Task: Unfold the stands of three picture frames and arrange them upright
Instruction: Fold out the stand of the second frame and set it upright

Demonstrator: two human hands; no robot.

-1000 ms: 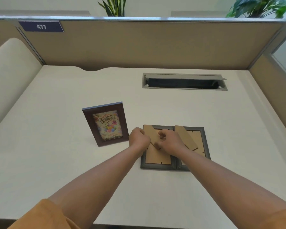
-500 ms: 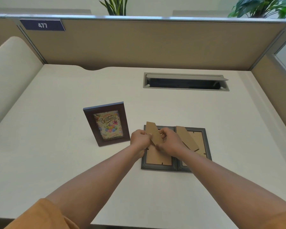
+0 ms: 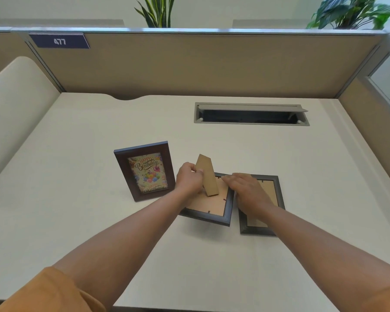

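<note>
L hand [image 3: 188, 180] grips stand [image 3: 207, 175]; R hand [image 3: 248, 192] flat on 2nd frame [image 3: 277, 192].

Left hand [image 3: 188, 179] grips the raised cardboard stand [image 3: 208, 175] of the middle frame [image 3: 208, 206]; right hand [image 3: 249, 193] rests flat on the right frame [image 3: 279, 194]. Left, a brown frame [image 3: 144, 171] stands upright on the worktop [image 3: 77, 199].

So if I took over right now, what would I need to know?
Left hand grips the middle frame's stand, pulled up off its back.
Right hand lies flat on the right frame.
Birthday frame already stands upright at left.
Middle frame and right frame are face down on the desk.
Left: stand both up.
</note>
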